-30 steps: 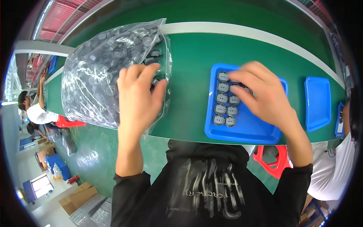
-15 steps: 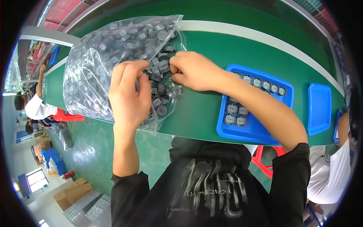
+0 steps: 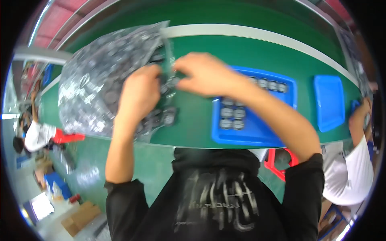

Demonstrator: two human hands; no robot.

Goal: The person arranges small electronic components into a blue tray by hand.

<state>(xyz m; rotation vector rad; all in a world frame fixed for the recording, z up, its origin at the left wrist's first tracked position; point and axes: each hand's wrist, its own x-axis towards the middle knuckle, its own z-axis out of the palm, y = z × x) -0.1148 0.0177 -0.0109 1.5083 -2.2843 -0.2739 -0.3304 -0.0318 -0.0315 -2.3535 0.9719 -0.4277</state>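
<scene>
The left hand (image 3: 138, 90) is curled at the mouth of a clear plastic bag (image 3: 90, 80), its fingertips hidden, so I cannot tell whether it grips film or a part. Just to its right, the right hand (image 3: 207, 74) points its thumb and fingers toward the same mouth, narrowly apart; blur leaves it unclear whether they hold anything. Small grey parts (image 3: 169, 116) lie below and between the hands at the bag's opening, while the bag, full of more, spreads left of the left hand. Under the right forearm sits a blue tray (image 3: 257, 130), with grey parts in rows along its left and upper sides. Farther right of both hands, a second blue tray (image 3: 330, 105) rests on the green table (image 3: 195, 128). Beyond it, a person in white (image 3: 349, 172) sits at the far right; well left of the hands is another person in white (image 3: 39, 136) beside a red stool (image 3: 69, 137).
</scene>
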